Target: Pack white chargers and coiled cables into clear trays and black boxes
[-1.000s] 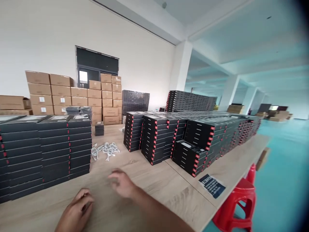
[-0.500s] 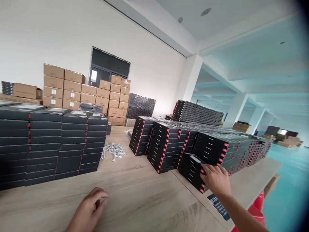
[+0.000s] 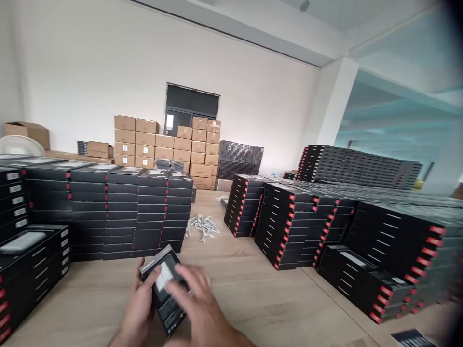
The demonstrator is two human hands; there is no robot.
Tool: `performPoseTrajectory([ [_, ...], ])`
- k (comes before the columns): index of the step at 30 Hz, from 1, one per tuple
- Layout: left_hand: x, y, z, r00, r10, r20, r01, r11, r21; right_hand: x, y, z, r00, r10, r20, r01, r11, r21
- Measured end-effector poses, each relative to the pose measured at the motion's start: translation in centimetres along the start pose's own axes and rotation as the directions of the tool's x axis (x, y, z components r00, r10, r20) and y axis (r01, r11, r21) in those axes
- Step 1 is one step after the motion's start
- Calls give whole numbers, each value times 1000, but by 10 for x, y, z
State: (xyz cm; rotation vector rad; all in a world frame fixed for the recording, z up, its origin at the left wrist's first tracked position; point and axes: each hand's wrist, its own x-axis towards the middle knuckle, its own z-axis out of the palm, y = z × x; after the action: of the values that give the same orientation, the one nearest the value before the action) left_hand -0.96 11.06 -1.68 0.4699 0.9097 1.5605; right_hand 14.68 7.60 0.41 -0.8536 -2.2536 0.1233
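Observation:
My left hand (image 3: 139, 301) is closed around the left side of a flat black box (image 3: 170, 315), its thumb on the top face. The box is tilted just above the table and shows a white label (image 3: 163, 275) and small printed text lower down. Over the box's right side reaches my right hand (image 3: 197, 294), its fingers apart near the label and slightly blurred. Whether those fingertips touch the box I cannot tell.
Stacked black boxes stand on the wooden table (image 3: 253, 308) at left (image 3: 119, 221) and right (image 3: 277, 226). A low stack (image 3: 354, 279) sits at front right. White cables (image 3: 203, 226) lie between the stacks. Brown cartons (image 3: 164, 144) are piled by the wall.
The view has turned left. My right hand has come away from the low stack at right, and a black box is now in my left hand, which was empty above the table.

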Motion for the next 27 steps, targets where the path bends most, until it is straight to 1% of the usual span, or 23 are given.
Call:
performPoseTrajectory([
  [1, 3, 7, -3, 999, 40, 15, -40, 999, 2, 5, 4, 3, 986, 167, 4, -165, 970, 176],
  [2, 4, 13, -5, 996, 69, 50, -69, 998, 8, 9, 8, 4, 949, 313, 45, -308, 884, 351],
  [3, 4, 18, -6, 992, 93, 87, -96, 995, 30, 12, 11, 6, 907, 407, 113, -405, 765, 501],
  [4, 4, 22, -5, 986, 123, 112, -131, 989, 68, 14, 14, 9, 875, 449, 183, -459, 647, 609],
  [5, 3, 23, -4, 979, 162, 125, -177, 977, 120, 15, 15, 13, 860, 457, 228, -479, 566, 671],
  [6, 2, 24, -1, 969, 209, 133, -232, 956, 181, 14, 15, 18, 858, 461, 228, -475, 540, 695],
  [7, 0, 23, 1, 955, 262, 140, -289, 926, 242, 13, 14, 23, 863, 471, 184, -457, 571, 682],
  [8, -1, 22, 4, 939, 310, 152, -342, 892, 294, 12, 13, 27, 869, 483, 106, -432, 639, 636],
  [10, -5, 21, 9, 909, 366, 201, -416, 837, 356, 10, 9, 34, 883, 468, -37, -398, 786, 472],
  [11, -7, 21, 10, 899, 379, 220, -437, 816, 379, 10, 8, 36, 895, 442, -67, -384, 836, 393],
  [12, -9, 22, 10, 892, 393, 224, -452, 794, 406, 9, 7, 37, 913, 403, -64, -359, 868, 342],
  [13, -10, 24, 10, 883, 411, 226, -469, 766, 441, 9, 7, 37, 934, 355, -38, -324, 886, 331],
  [14, -11, 27, 9, 868, 436, 238, -496, 723, 481, 8, 7, 36, 951, 309, -3, -288, 889, 357],
  [15, -13, 30, 6, 841, 469, 270, -537, 659, 526, 8, 7, 34, 958, 284, 21, -267, 870, 414],
  [16, -14, 33, 4, 800, 506, 322, -590, 566, 576, 7, 7, 32, 955, 294, 33, -272, 828, 490],
  [17, -16, 36, 1, 745, 534, 398, -648, 441, 621, 7, 7, 29, 940, 338, 39, -298, 762, 575],
  [18, -17, 38, -1, 683, 543, 489, -699, 292, 652, 6, 7, 26, 913, 405, 43, -332, 678, 656],
  [20, -21, 39, -3, 560, 492, 666, -761, -12, 649, 6, 7, 19, 858, 510, 55, -360, 522, 773],
  [21, -22, 38, -4, 516, 437, 737, -774, -131, 620, 6, 7, 15, 852, 521, 58, -349, 482, 803],
  [22, -23, 36, -3, 483, 379, 789, -784, -215, 583, 7, 7, 12, 859, 508, 59, -335, 472, 815],
  [23, -24, 33, -3, 461, 328, 824, -790, -271, 550, 8, 6, 10, 871, 487, 57, -323, 482, 814],
  [24, -25, 30, -2, 446, 296, 845, -793, -308, 526, 9, 6, 7, 883, 466, 61, -319, 499, 805],
  [27, -25, 20, -1, 431, 257, 865, -790, -356, 499, 10, 4, 1, 896, 435, 92, -342, 543, 767],
])
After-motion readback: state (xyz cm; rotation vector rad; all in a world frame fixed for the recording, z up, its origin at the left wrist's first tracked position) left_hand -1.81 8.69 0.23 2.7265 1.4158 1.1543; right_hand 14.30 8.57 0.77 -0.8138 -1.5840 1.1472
